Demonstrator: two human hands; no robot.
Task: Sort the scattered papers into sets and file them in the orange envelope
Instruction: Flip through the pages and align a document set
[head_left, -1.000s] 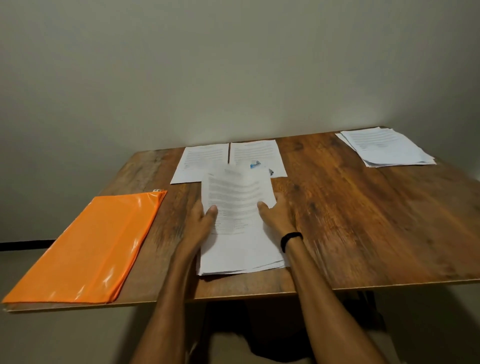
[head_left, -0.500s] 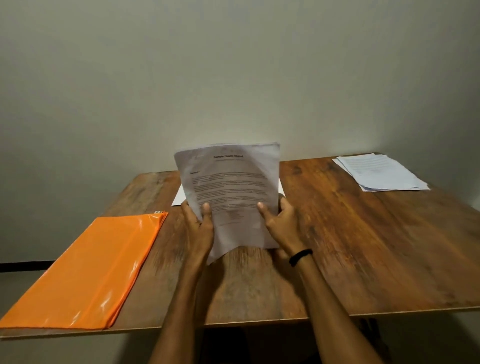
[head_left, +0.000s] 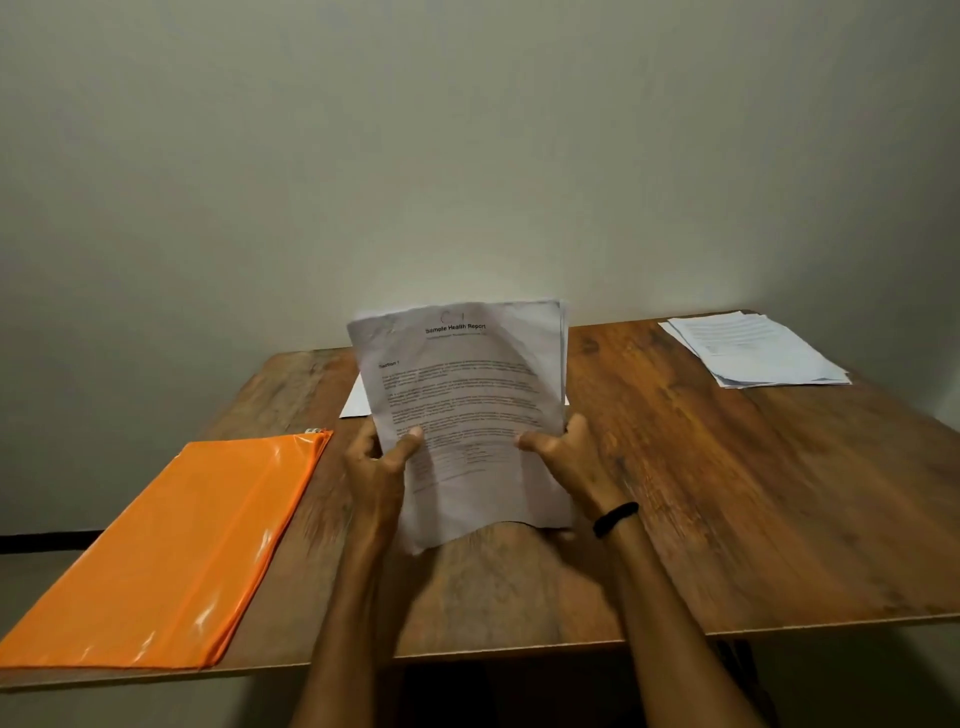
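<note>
Head view of a brown wood-grain table (head_left: 727, 493) set against a plain pale wall (head_left: 467, 156). A sheaf of white printed sheets (head_left: 467, 395), its top page headed "Sample Health Report", stands nearly upright at the table's centre, its lower edge at or just above the wood. The left hand (head_left: 376, 467) grasps the sheaf's left edge, thumb across the front of the page; the right hand (head_left: 563, 457) grasps the right edge likewise, and a black band (head_left: 615, 518) circles that wrist. A flat, glossy orange plastic envelope (head_left: 171, 551) lies on the table's near-left part, well apart from the held sheaf. A second stack of white printed papers (head_left: 753, 351) lies flat at the far-right corner. Behind the held sheaf, the corners of further white sheets (head_left: 356, 402) show on the tabletop.
</note>
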